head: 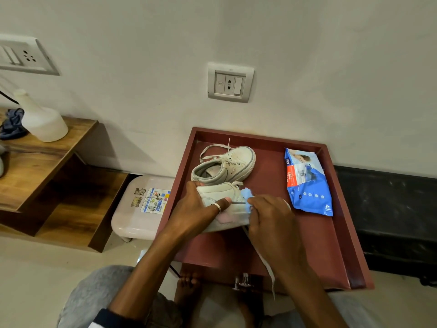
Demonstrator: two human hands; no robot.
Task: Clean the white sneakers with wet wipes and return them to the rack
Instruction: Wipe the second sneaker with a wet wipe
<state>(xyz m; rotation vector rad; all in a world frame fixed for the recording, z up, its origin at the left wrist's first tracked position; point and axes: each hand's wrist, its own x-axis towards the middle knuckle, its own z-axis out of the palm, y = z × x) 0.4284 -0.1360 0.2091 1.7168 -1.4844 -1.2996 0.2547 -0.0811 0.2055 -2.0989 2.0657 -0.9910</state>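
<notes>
We wear a plain silver ring [217, 206] on the thumb of our left hand [196, 209], a narrow smooth band. Our right hand [267, 216] and both forearms are bare. On our left arm, at the bottom edge of the view, sits a pushed-up sleeve [104, 318], dark navy with a white band below it. Our right arm shows bare down to the frame's edge. Our legs are covered by soft, light grey trousers [94, 292], loose and slightly wrinkled over the knees. One foot [186, 287] is bare, its toes showing between our knees.
</notes>
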